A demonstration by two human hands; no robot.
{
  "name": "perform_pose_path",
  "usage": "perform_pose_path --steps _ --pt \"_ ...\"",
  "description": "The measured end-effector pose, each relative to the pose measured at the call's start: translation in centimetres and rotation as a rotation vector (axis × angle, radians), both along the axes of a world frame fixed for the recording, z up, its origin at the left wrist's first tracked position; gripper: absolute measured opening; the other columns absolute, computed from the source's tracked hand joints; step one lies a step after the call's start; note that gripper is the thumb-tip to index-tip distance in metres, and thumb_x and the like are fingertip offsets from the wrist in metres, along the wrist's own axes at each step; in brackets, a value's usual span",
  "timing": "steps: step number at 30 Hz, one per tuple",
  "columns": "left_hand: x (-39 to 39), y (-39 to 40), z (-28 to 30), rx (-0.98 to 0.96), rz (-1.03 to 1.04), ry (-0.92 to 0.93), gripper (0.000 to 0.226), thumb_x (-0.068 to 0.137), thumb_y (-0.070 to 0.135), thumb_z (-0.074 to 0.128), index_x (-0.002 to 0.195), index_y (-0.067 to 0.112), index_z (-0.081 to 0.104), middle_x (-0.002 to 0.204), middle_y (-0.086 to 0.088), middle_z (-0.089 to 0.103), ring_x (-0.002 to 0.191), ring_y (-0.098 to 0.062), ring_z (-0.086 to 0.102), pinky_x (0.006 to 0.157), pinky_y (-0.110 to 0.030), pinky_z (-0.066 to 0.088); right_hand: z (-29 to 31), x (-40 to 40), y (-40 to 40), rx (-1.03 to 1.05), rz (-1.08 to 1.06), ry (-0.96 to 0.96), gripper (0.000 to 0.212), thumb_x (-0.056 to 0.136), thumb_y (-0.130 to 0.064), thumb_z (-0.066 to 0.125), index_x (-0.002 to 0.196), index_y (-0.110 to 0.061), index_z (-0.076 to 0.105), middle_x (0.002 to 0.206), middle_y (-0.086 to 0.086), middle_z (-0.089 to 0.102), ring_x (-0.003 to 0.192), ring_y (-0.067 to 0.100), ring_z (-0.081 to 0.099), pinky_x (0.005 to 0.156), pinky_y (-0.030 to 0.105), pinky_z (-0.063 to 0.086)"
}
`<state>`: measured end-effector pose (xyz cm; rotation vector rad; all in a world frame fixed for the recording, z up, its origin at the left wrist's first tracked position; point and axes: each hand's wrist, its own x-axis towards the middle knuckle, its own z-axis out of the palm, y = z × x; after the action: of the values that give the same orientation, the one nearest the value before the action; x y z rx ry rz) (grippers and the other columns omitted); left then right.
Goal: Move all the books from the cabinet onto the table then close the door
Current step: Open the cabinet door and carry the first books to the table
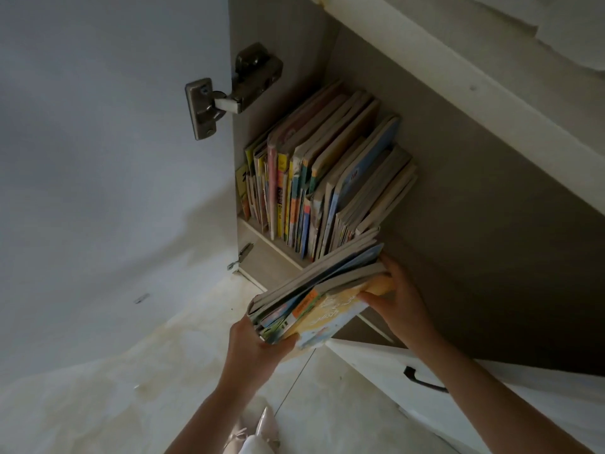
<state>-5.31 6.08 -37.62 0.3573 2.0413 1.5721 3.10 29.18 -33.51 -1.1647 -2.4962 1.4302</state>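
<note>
Both hands busy: left hand [258, 347] clamped on the near end of a tilted bundle of thin colourful picture books [314, 296], right hand [397, 298] gripping the far end, just outside the open pale cabinet [458, 198]. Row of upright colourful books [314, 178] still shelved inside, white door [108, 142] swung wide.

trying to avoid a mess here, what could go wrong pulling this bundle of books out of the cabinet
1. The bundle of books is loose and fanned, pinched only at its ends by the left hand and right hand; thin ones in the middle may slip out onto the floor.
2. The row of books left in the cabinet already leans right; with the support gone, it may topple.
3. The open door stands close on the left; a swing could knock it.
</note>
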Motion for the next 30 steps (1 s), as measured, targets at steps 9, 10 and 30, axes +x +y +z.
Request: perform_pose_path --steps 9,10,30 --pt "1.0 -4.1 5.1 0.074 -0.02 -0.36 0.061 0.054 0.013 0.088 0.11 0.019 0.066 0.103 0.005 0.076 0.092 -0.019 0.073 0.079 -0.048 0.06 6.1 1.7 -2.4 -0.083 0.082 -0.014 0.067 0.075 -0.021 0.079 0.124 -0.046 0.041 0.133 -0.001 0.045 0.119 0.021 0.053 0.09 0.048 0.054" --pt "1.1 -4.7 5.9 0.099 -0.022 -0.408 0.061 0.053 0.009 0.088 0.109 0.016 0.066 0.103 0.0 0.076 0.092 -0.023 0.074 0.08 -0.051 0.059 7.1 1.8 -2.9 -0.059 0.089 -0.019 0.068 0.074 -0.021 0.08 0.126 -0.043 0.041 0.133 -0.002 0.045 0.119 0.019 0.051 0.093 0.046 0.052" --pt "7.7 -12.6 16.1 0.464 0.319 -0.82 0.079 0.058 0.012 0.081 0.13 0.002 0.051 0.126 -0.028 0.061 0.11 -0.05 0.06 0.087 -0.061 0.052 19.1 2.3 -11.0 -0.232 0.468 -0.09 0.069 0.08 -0.048 0.068 0.133 -0.053 0.024 0.131 -0.012 0.056 0.115 0.011 0.059 0.096 0.045 0.051"
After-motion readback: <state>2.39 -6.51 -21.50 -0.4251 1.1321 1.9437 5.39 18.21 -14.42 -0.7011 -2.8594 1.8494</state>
